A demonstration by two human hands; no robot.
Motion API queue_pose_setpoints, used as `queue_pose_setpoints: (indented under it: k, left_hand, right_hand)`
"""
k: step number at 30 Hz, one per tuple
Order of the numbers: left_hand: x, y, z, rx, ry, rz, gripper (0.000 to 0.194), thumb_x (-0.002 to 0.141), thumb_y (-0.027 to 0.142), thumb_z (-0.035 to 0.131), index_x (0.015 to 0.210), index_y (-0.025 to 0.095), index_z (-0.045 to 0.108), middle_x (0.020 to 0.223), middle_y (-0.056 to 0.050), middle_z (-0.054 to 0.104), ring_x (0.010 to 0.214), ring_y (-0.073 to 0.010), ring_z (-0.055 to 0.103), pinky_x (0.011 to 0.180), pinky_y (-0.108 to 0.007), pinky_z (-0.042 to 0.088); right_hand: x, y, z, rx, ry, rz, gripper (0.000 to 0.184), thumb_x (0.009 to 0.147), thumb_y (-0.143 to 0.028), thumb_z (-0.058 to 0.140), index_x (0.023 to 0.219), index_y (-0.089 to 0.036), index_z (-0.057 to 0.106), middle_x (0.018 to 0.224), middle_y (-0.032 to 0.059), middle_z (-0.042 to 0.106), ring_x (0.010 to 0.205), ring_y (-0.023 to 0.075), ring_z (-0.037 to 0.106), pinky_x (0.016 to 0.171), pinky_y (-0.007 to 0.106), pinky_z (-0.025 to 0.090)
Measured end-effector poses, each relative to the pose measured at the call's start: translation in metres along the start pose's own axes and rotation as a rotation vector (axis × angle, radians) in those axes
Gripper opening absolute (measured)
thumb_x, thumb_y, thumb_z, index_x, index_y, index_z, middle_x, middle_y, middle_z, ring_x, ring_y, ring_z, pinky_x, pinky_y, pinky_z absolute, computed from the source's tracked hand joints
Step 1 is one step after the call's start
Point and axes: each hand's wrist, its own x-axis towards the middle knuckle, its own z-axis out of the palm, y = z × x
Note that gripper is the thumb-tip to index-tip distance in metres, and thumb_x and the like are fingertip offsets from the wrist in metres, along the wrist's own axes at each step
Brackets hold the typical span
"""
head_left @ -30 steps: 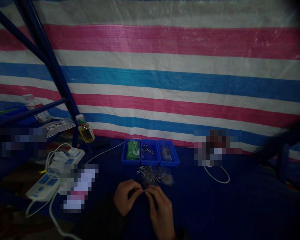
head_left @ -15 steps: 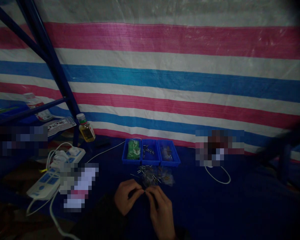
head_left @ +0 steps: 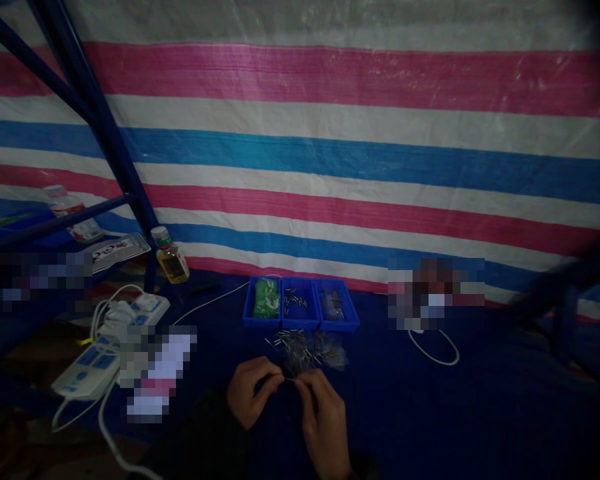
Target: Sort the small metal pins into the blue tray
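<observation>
A thin, pale rod-like piece [head_left: 289,379] spans the small gap between my two hands; it is too small to make out its kind. One end sits in the pinched thumb and forefinger of my left hand [head_left: 253,392]. My right hand [head_left: 325,417] pinches the other end. Just beyond the fingertips lies a loose pile of short metal pins [head_left: 291,339], partly on clear plastic bags [head_left: 333,352]. Behind the pile stands a blue three-part tray [head_left: 300,324]. Its left part holds a green packet [head_left: 267,298], its middle part several metal pins [head_left: 295,301], its right part a clear bag [head_left: 333,305].
A white power strip [head_left: 87,367] with plugs and cables lies at the left, next to a blurred-out object [head_left: 163,373]. A bottle of yellow liquid [head_left: 172,260] stands by the blue frame post [head_left: 123,163]. A white cable loop [head_left: 447,362] lies right. Striped sheeting [head_left: 330,160] hangs behind.
My fingertips have drawn slightly apart, so more of the thin piece shows between them. A pin at the pile's left edge appears shifted. The view has moved very slightly.
</observation>
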Motion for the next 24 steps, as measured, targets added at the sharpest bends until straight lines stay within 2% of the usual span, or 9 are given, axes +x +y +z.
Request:
queue_pose_setpoints:
  k: [6,10,24]
  left_hand:
    - [0.0006,0.0035,-0.0028,-0.02,0.004,-0.035,0.027,0.1,0.027,0.053,0.076,0.018,0.065,0.068,-0.002,0.065,0.066,-0.0159,0.063,0.065,-0.026,0.044]
    - [0.0011,0.0039,-0.0021,-0.025,-0.006,-0.04,0.026,0.099,0.026,0.054,0.077,0.018,0.066,0.07,-0.002,0.065,0.067,-0.0162,0.064,0.066,-0.026,0.045]
    - [0.0007,0.006,0.0005,0.006,-0.08,-0.015,0.023,0.1,0.025,0.053,0.083,0.018,0.066,0.076,-0.005,0.068,0.074,-0.0176,0.066,0.07,-0.027,0.047]
  right_hand:
    - [-0.0004,0.0034,-0.0002,0.028,0.055,-0.015,0.021,0.105,-0.025,0.047,0.096,-0.023,0.066,0.091,0.0047,0.067,0.081,0.0178,0.068,0.073,0.027,0.055]
    - [-0.0023,0.0065,0.001,0.032,0.07,-0.023,0.021,0.105,-0.026,0.047,0.095,-0.023,0.066,0.096,0.0063,0.067,0.088,0.0187,0.068,0.078,0.028,0.056]
    - [-0.0016,0.0035,0.0016,0.058,-0.017,-0.046,0.024,0.104,-0.02,0.046,0.095,-0.023,0.067,0.096,0.0057,0.067,0.085,0.0176,0.069,0.077,0.027,0.056]
